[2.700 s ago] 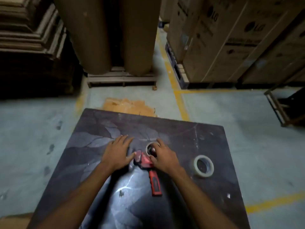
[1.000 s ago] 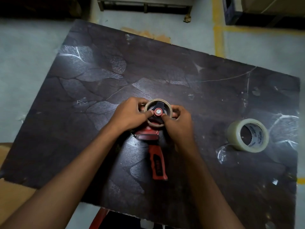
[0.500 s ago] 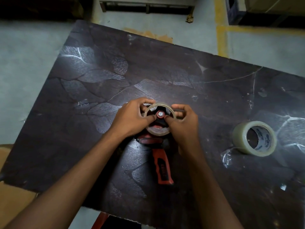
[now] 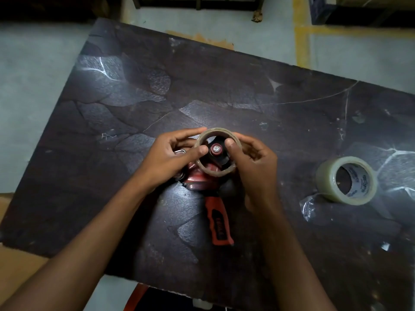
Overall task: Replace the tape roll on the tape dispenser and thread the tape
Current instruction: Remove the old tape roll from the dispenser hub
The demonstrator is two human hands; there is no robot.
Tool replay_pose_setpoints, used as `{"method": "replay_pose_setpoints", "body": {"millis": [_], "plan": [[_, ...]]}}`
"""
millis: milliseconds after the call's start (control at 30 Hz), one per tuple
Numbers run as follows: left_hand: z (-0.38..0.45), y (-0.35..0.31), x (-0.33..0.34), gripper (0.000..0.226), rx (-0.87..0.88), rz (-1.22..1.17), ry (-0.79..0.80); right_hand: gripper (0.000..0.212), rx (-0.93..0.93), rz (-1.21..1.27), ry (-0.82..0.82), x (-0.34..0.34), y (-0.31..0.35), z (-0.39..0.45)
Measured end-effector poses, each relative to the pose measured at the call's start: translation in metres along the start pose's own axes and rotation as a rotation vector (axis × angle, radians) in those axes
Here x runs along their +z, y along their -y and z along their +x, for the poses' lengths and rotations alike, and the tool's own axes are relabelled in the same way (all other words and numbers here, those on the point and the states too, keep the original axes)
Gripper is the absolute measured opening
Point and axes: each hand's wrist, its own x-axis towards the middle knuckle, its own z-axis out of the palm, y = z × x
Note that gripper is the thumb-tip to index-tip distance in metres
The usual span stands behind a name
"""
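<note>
A red tape dispenser [image 4: 217,223] lies flat on the dark table [image 4: 112,113], its red-and-black handle pointing toward me. A bare brown cardboard core [image 4: 215,172] rings the dispenser's black hub and red centre bolt, tilted up a little. My left hand [image 4: 173,158] pinches the core's left rim between thumb and fingers. My right hand [image 4: 253,162] grips its right rim, thumb inside the ring. A full roll of clear tape [image 4: 347,180] lies on its side to the right, apart from both hands, a loose clear strip trailing from it.
The table stands on a grey concrete floor [image 4: 33,63] with yellow lines [image 4: 302,34]. A wooden pallet [image 4: 197,1] and boxes sit beyond the far edge. Brown cardboard [image 4: 13,261] shows at the lower left.
The camera has tilted down and closer to the table. Both hands have closed on the core's rim, and the core has lifted and tilted slightly on the hub.
</note>
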Motion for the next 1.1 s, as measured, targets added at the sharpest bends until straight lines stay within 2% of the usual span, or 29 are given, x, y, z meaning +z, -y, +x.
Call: {"method": "replay_pose_setpoints", "body": {"millis": [100,200,267,400,600,767,900,1000,1100], "plan": [[-0.005,0.002,0.000,0.051,0.031,0.013,-0.004,0.012,-0.026,0.102,-0.085,-0.003,-0.002,-0.007],[-0.008,0.005,0.002,0.049,0.080,0.072,-0.032,0.019,-0.074,0.078,-0.153,-0.021,-0.010,-0.022],[-0.009,0.006,0.005,0.046,0.100,0.104,-0.050,0.026,-0.113,-0.049,-0.174,-0.043,-0.019,-0.037],[-0.008,0.006,0.010,0.039,0.113,0.126,-0.075,0.018,-0.126,-0.358,-0.171,-0.091,-0.044,-0.066],[-0.006,0.007,0.013,0.038,0.117,0.141,-0.087,0.025,-0.244,-0.732,-0.245,-0.129,-0.058,-0.090],[-0.007,0.007,0.014,0.038,0.141,0.159,-0.099,0.030,-0.275,-0.997,-0.078,-0.119,-0.043,-0.090],[-0.006,0.008,0.016,0.038,0.150,0.168,-0.110,0.017,-0.281,-0.932,-0.109,-0.119,-0.040,-0.090],[-0.002,0.009,0.023,0.039,0.159,0.148,-0.092,0.017,-0.304,-0.850,-0.150,-0.124,-0.037,-0.087],[0.005,0.012,0.031,0.039,0.169,0.154,-0.060,0.011,-0.377,-0.814,-0.262,-0.132,-0.031,-0.081]]}}
